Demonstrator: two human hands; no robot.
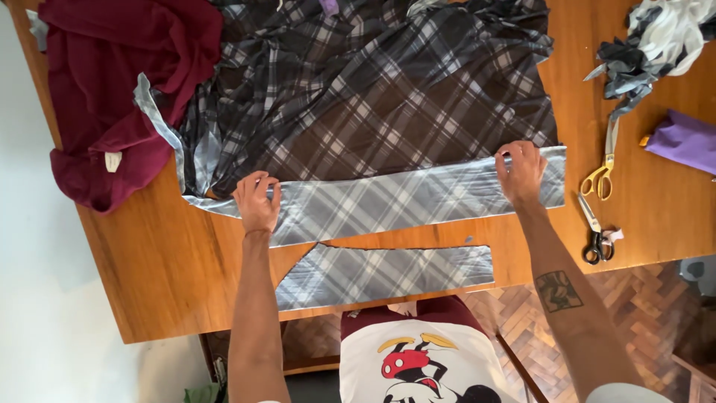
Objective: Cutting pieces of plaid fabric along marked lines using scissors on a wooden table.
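Two bare hands pinch the folded edge of a plaid fabric (pixel 388 97) spread over a wooden table (pixel 171 261), at the centre of the frame. The fold forms a pale grey checked band whose long axis runs left to right across the picture, rising slightly toward the right. The left hand (pixel 257 201) grips the band left of centre, fingers curled closed over the cloth; the right hand (pixel 520 173) holds its right end, fingers likewise closed on the fabric. Above the band, the cloth shows its darker face, brown and charcoal checks set on the diagonal, rumpled toward the top of the frame.

Just below the band lies a separate cut plaid piece (pixel 384 275), pale grey, also lying lengthwise left to right near the table's lower edge. A maroon garment (pixel 112 89) is heaped at upper left, touching the plaid. To the right of the right hand sit yellow-handled scissors (pixel 603 175) and, below them, black-handled scissors (pixel 595 235). Fabric scraps (pixel 656 45) in grey and white fill the upper right corner, with a purple cloth (pixel 686 140) at the right edge.
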